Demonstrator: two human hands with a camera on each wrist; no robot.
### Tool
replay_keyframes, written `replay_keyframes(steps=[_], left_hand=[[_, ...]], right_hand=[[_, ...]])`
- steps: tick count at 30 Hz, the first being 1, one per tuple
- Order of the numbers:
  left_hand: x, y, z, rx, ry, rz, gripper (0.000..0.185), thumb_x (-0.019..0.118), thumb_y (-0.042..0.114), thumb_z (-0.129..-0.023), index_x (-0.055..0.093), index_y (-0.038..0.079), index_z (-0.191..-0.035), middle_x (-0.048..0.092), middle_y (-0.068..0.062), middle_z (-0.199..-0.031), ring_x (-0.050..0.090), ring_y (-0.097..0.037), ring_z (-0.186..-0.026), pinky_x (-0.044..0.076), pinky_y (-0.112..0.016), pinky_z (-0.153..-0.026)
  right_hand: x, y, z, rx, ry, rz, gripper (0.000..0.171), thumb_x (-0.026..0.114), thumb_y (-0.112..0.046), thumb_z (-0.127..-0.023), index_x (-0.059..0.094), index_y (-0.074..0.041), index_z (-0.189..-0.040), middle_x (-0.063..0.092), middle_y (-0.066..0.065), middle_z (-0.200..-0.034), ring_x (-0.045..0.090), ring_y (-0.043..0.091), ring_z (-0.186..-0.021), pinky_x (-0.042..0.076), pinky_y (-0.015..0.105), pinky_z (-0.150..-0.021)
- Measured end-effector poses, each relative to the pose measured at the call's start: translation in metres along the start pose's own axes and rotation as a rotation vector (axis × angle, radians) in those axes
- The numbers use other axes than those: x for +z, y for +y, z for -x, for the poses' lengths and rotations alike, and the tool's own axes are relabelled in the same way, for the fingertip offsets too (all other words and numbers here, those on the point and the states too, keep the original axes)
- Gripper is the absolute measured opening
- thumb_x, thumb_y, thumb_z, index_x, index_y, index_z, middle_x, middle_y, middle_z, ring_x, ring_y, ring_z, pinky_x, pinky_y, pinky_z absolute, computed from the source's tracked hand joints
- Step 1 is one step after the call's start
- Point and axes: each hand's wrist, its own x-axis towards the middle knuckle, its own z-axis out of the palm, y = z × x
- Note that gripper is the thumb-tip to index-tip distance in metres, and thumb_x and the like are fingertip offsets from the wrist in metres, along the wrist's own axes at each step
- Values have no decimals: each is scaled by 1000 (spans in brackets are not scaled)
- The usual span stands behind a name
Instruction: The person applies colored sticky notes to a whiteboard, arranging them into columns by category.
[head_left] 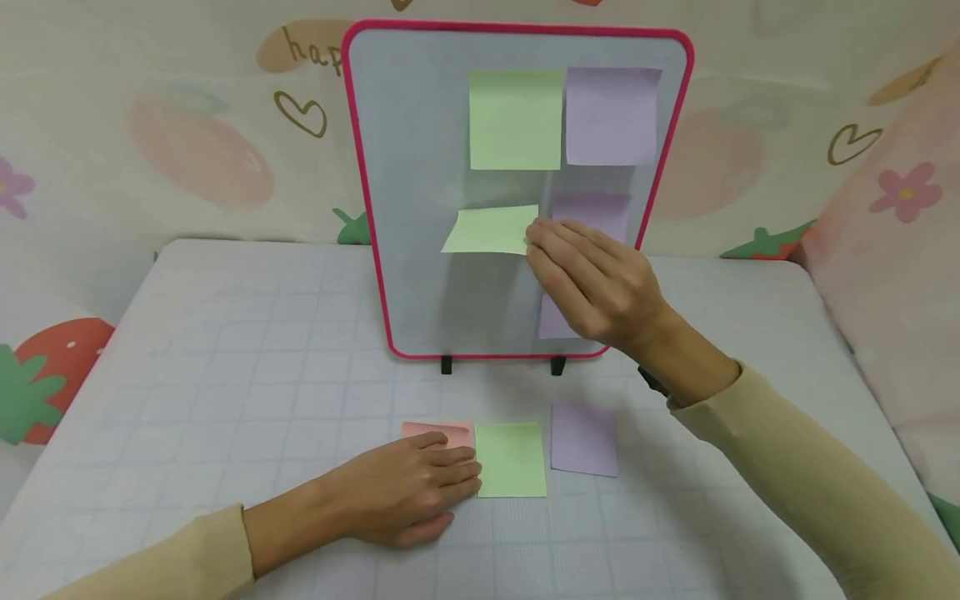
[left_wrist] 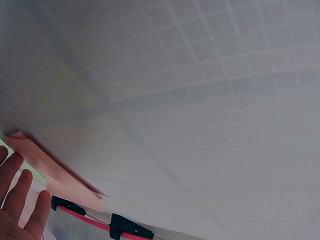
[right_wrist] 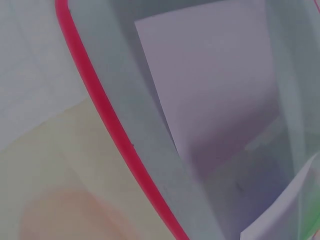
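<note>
My right hand (head_left: 592,279) pinches the right edge of a green sticky note (head_left: 491,230) in front of the whiteboard (head_left: 408,208). The note tilts away from the board; whether its top edge touches is unclear. Above it on the board is another green sticky note (head_left: 515,121). My left hand (head_left: 401,492) rests on the table, fingers extended over pink sticky notes (head_left: 442,432), its fingertips at the left edge of a green sticky note pad (head_left: 512,460). The left wrist view shows those fingers (left_wrist: 19,192) beside the pink notes (left_wrist: 55,172).
Purple sticky notes (head_left: 612,117) run down the board's right side, partly hidden by the right hand; one purple note (right_wrist: 210,75) fills the right wrist view. A purple pad (head_left: 583,442) lies on the table (head_left: 247,350). Black feet (head_left: 558,366) support the pink-framed board.
</note>
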Motion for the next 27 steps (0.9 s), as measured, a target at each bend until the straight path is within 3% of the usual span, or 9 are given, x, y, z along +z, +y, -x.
replay_keyframes(steps=[8,19,27], left_hand=[[0,0,0,3,14,2,35,57,30,-91,67,10,-119,66,0,-118,58,-15,-116,46,-35,-96],[1,0,-1,-1,21,7,34,58,29,-91,67,10,-118,65,1,-117,58,-15,-115,46,-34,-95],[1,0,-1,-2,24,0,34,57,28,-90,66,11,-117,65,1,-117,58,-15,-116,46,-34,-94]], right_hand=[[1,6,-4,19,36,6,10,72,11,-82,68,4,-88,74,15,-93,73,26,-83,59,37,-76],[2,6,11,-64,-103,33,17,74,12,-80,67,6,-94,73,16,-97,72,27,-88,58,35,-83],[1,6,19,-91,-156,28,15,72,12,-82,66,7,-96,73,17,-98,72,28,-91,57,36,-85]])
